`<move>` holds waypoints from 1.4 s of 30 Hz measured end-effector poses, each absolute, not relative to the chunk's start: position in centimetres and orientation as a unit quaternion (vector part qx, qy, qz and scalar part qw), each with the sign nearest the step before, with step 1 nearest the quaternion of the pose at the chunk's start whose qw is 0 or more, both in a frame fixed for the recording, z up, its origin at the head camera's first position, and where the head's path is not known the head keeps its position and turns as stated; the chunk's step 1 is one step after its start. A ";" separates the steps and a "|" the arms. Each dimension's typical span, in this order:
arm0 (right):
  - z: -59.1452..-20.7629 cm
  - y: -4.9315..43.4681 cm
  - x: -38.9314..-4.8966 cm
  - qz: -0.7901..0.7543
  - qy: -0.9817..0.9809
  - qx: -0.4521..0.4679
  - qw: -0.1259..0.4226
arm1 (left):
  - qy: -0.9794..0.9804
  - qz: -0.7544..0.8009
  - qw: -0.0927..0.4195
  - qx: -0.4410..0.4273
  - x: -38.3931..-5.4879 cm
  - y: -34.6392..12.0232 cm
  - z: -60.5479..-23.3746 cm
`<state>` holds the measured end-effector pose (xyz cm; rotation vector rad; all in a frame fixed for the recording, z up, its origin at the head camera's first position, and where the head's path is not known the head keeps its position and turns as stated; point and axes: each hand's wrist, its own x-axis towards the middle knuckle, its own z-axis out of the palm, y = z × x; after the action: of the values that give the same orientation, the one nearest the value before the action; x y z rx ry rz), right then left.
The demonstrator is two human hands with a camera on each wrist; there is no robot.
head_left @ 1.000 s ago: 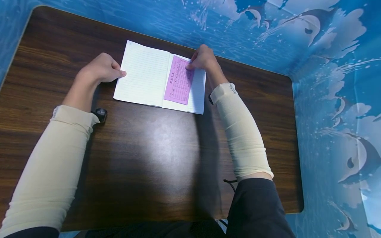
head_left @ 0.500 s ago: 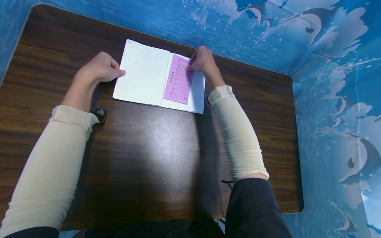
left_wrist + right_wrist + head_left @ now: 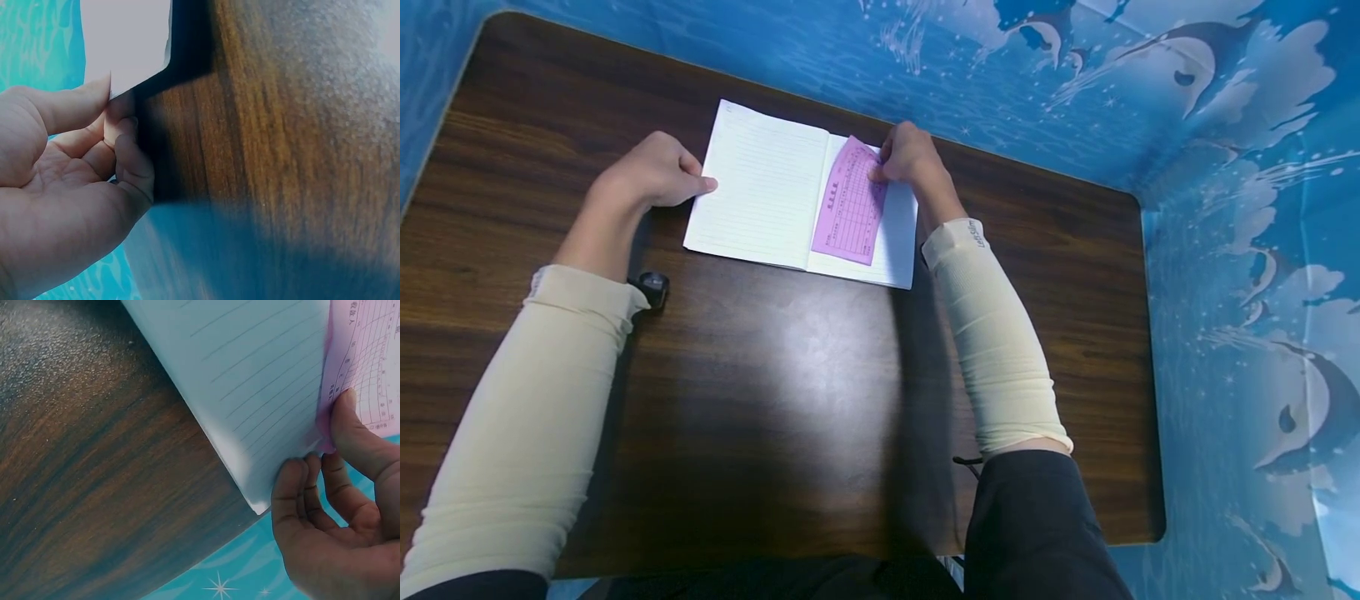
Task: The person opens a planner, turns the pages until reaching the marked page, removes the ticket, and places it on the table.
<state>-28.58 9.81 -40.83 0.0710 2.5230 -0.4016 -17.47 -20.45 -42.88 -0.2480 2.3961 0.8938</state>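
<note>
An open lined notebook (image 3: 767,183) lies near the far edge of the table. On its right page is a pink printed form (image 3: 850,208), its top part bowed upward. My left hand (image 3: 655,172) pinches the notebook's left edge between thumb and curled fingers; the left wrist view shows the thumb (image 3: 81,106) on the white page (image 3: 128,40). My right hand (image 3: 913,158) pinches the form's upper right edge. In the right wrist view the thumb (image 3: 356,434) lies on the pink form (image 3: 369,362), with fingers behind it, over the lined page (image 3: 250,375).
The dark wooden table (image 3: 760,400) extends around the notebook toward the body. A blue curtain with dolphins (image 3: 1225,275) borders the table's far and right sides. A thin black cable (image 3: 967,462) lies by the right forearm, near the front edge.
The pink form lay flat on the page before; its top now bends upward in my right hand's pinch. The right hand has shifted slightly toward the body. My left hand holds still.
</note>
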 end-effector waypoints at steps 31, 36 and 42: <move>-41.2 12.0 -29.3 -0.232 0.922 0.037 0.307 | 0.892 0.327 0.297 -0.094 -17.7 -20.2 -43.2; -40.4 13.1 -29.8 -0.267 0.906 0.043 0.326 | 0.892 0.329 0.293 -0.100 -17.7 -20.1 -43.2; -39.1 14.7 -30.3 -0.301 0.894 0.055 0.327 | 0.893 0.331 0.287 -0.106 -17.8 -20.1 -43.3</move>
<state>-30.27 14.68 -39.13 0.1452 2.3426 -0.7895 -17.80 -20.08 -43.29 -0.2830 2.3845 0.8829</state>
